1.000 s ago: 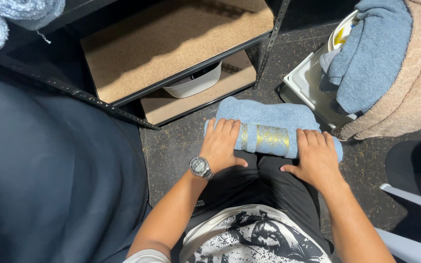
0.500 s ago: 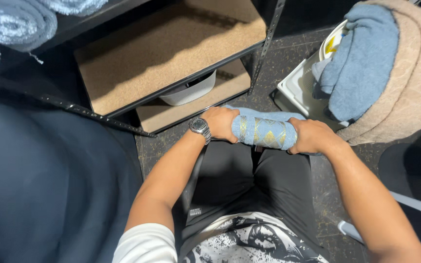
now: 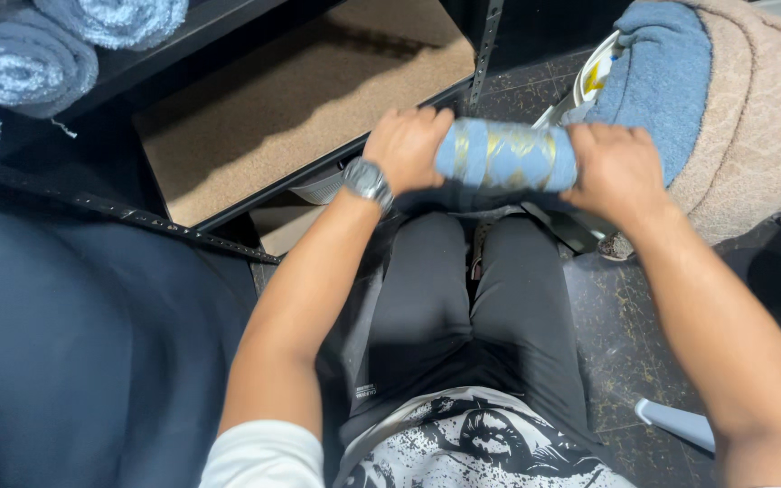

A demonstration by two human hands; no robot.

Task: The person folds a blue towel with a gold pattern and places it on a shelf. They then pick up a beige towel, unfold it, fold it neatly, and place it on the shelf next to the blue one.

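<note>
- Left hand [image 3: 406, 147]: fingers curled over the left end of a rolled blue towel [image 3: 505, 154], knuckles up, fingers close together, thumb hidden behind the roll.
- Right hand [image 3: 619, 168]: fingers wrapped over the right end of the same roll, pressed side by side; fingertips hidden on the far side.
- Rolled blue towel: held level between the two hands, lifted above the knees, long axis running left to right. A gold-patterned band circles its middle, showing between the two sets of fingers.
- Wristwatch [image 3: 368, 180]: metal, on the left wrist, just behind the gripping fingers.
- Black trousers [image 3: 463, 316]: the person's legs, directly beneath the roll and nearer the body than the fingers.
- Shelf board [image 3: 309, 99]: brown, in a black metal rack, just beyond and to the left of the left fingers.
- Blue towel [image 3: 666, 81]: loose, draped over a heap beyond the right fingers, close to them; contact with the hand cannot be told.
- Beige towel [image 3: 761, 117]: lies against the loose blue one, further right of the right fingers.
- Rolled towels [image 3: 29, 63]: light blue, stacked on an upper shelf, well apart from the left fingers, far left.
- Floor [image 3: 625, 316]: dark and speckled, below the right forearm.
</note>
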